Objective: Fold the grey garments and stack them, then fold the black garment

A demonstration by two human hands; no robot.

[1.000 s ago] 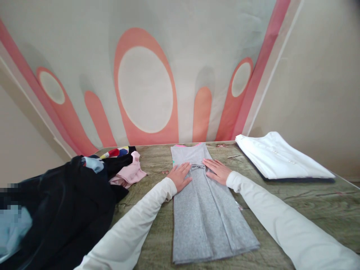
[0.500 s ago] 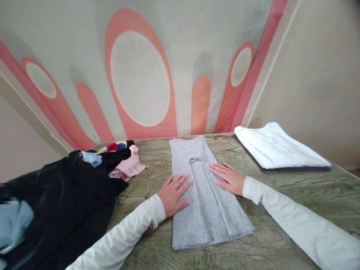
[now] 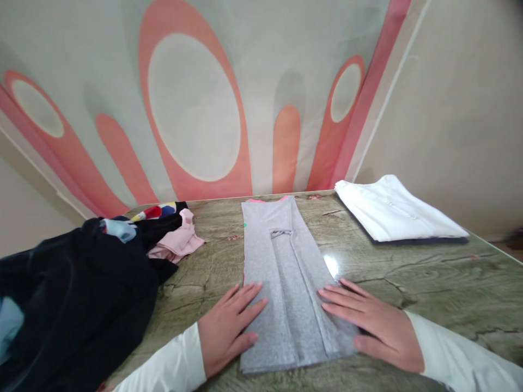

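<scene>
A long grey garment (image 3: 281, 267) with a pink far edge lies folded lengthwise on the wood-grain table (image 3: 408, 272), running away from me. My left hand (image 3: 226, 326) lies flat with spread fingers on its near left corner. On the near right corner rests my right hand (image 3: 373, 321), also flat, fingers stretched toward the cloth's middle. Both arms wear white sleeves. Neither hand grips anything.
A heap of dark clothes (image 3: 77, 294) with a pink piece (image 3: 175, 242) and a colourful piece fills the table's left side. A folded white garment (image 3: 394, 212) on something dark lies at the back right. Behind the table stands a wall with orange-pink shapes.
Both hands have slid along the grey garment from its far end near the waist tie down to its near end, staying flat on the cloth.
</scene>
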